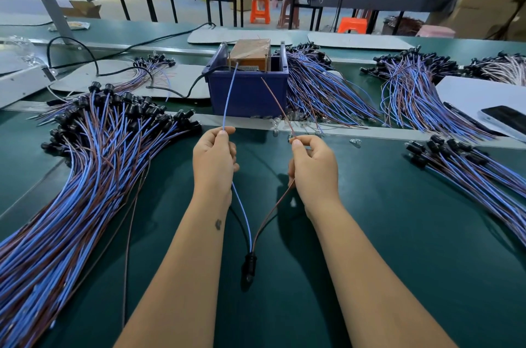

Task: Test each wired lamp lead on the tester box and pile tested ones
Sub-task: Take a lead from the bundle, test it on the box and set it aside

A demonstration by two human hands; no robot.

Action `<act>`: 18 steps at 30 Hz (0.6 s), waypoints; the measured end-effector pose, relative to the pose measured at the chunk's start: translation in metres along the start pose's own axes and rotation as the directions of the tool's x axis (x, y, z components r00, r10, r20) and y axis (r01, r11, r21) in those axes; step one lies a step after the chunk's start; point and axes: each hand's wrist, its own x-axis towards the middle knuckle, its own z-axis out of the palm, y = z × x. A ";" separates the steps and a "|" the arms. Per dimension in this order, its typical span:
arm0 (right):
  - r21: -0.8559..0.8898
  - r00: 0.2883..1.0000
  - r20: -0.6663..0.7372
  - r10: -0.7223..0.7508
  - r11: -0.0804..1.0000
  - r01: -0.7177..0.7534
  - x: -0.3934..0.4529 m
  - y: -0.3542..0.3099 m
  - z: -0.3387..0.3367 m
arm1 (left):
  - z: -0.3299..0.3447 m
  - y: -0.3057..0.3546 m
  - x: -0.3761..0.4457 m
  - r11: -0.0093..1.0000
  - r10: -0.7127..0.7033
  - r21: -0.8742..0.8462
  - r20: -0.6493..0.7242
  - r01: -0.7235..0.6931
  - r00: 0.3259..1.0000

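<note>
While our left hand (pixel 214 161) pinches the blue wire (pixel 229 97) and our right hand (pixel 313 165) the brown wire (pixel 274 100), the lamp socket (pixel 249 267) hangs near the table's front edge; either tip may slip off the tester box (pixel 250 55), spoiling contact.

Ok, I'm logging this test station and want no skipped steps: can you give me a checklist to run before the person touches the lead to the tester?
1. Left hand pinches the blue wire: ok.
2. Right hand pinches the brown wire: ok.
3. The two wires held apart, not crossing: ok.
4. Blue wire tip at a pin of the tester box: looks ok.
5. Brown wire tip on a pin: not ok, it ends short, over the blue bin.
6. Lamp holder hanging free between the forearms, lamp lit: cannot tell.
</note>
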 end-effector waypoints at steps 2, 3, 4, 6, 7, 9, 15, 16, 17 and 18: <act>0.009 1.000 -0.005 0.000 1.000 0.000 0.000 0.000 0.000 | 0.000 -0.001 0.001 1.000 0.002 0.011 0.004 -0.002 1.000; 0.015 1.000 -0.006 -0.001 1.000 0.001 0.000 0.000 0.000 | -0.001 -0.002 0.001 1.000 0.001 0.015 0.004 -0.001 1.000; 0.020 1.000 -0.008 -0.003 1.000 0.003 0.000 0.000 -0.001 | -0.001 -0.002 0.001 1.000 0.000 0.018 0.003 0.000 1.000; 0.035 1.000 -0.016 -0.009 0.999 0.010 -0.001 -0.001 -0.001 | -0.001 -0.002 0.002 1.000 -0.003 0.019 0.000 0.003 1.000; 0.047 1.000 -0.019 -0.012 0.999 0.013 -0.001 -0.001 -0.001 | -0.002 -0.003 0.002 1.000 -0.004 0.016 -0.003 0.004 1.000; 0.065 1.000 -0.024 -0.012 0.998 0.013 -0.001 -0.002 -0.001 | -0.002 -0.003 0.003 1.000 -0.005 0.006 -0.007 0.005 1.000; 0.072 1.000 -0.030 -0.004 0.997 0.006 0.001 -0.003 -0.002 | -0.005 -0.002 0.007 1.000 -0.004 0.017 -0.018 0.005 1.000; 0.069 0.999 -0.032 -0.006 0.998 0.008 0.002 -0.003 -0.002 | -0.006 -0.002 0.007 0.999 0.000 0.034 -0.021 0.001 1.000; 0.067 0.999 -0.034 -0.008 0.998 0.010 0.003 -0.004 -0.002 | -0.007 -0.002 0.008 0.999 0.003 0.046 -0.021 -0.002 1.000; 0.063 0.999 -0.034 -0.010 0.998 0.012 0.003 -0.004 -0.001 | -0.007 -0.002 0.009 0.999 0.004 0.051 -0.018 -0.003 1.000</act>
